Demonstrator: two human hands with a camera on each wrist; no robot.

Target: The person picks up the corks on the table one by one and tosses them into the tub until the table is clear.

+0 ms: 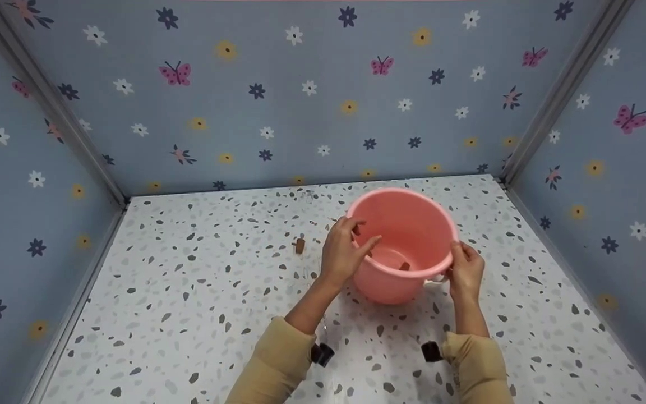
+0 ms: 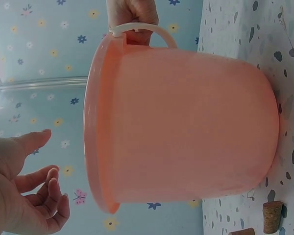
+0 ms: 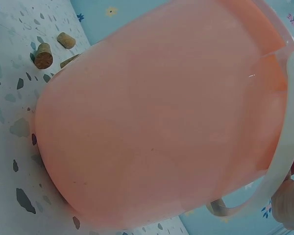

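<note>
A pink bucket (image 1: pixel 390 289) with a white handle (image 2: pixel 152 29) stands on the speckled table, slightly tilted in the head view. My right hand (image 1: pixel 467 269) grips its rim on the right side, beside the handle. My left hand (image 1: pixel 342 252) hovers at the left rim; in the left wrist view it is apart from the bucket, fingers loosely bent and holding nothing. One brown cork (image 1: pixel 405 266) shows inside the bucket, just behind the near rim. Left of the bucket, another cork (image 1: pixel 299 246) stands on the table.
More corks show near the bucket's base in the right wrist view, one upright cork (image 3: pixel 43 56) and one lying cork (image 3: pixel 66 40). The speckled white table (image 1: pixel 188 314) extends left of the bucket. Flowered blue panels (image 1: pixel 323 123) enclose the back and both sides.
</note>
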